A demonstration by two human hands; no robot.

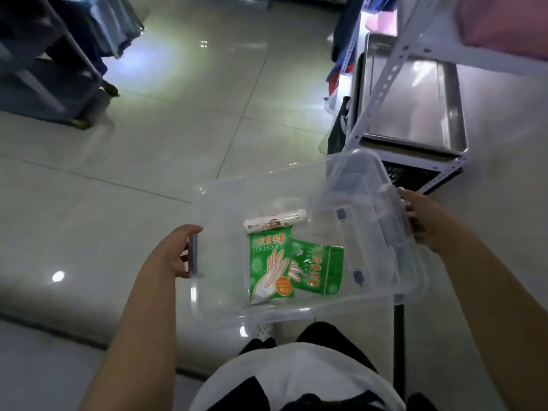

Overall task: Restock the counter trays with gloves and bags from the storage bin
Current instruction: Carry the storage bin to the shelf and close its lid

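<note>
head view: left hand (175,254) and right hand (422,221) curl round the end handles of the clear plastic storage bin (225,200), carrying it; two green glove packets (271,266) and a white bag roll (275,221) inside. looks like transport; next, set it down by the metal tray (453,126).

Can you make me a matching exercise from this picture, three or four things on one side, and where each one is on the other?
Things:
1. left hand
2. right hand
3. white roll
4. metal tray

Places:
A. lying inside the clear bin, above the green glove packs
B. on the shelf rack, beyond the bin
C. gripping the bin's left end
D. gripping the bin's right end

Pairs: 1-C, 2-D, 3-A, 4-B
</note>
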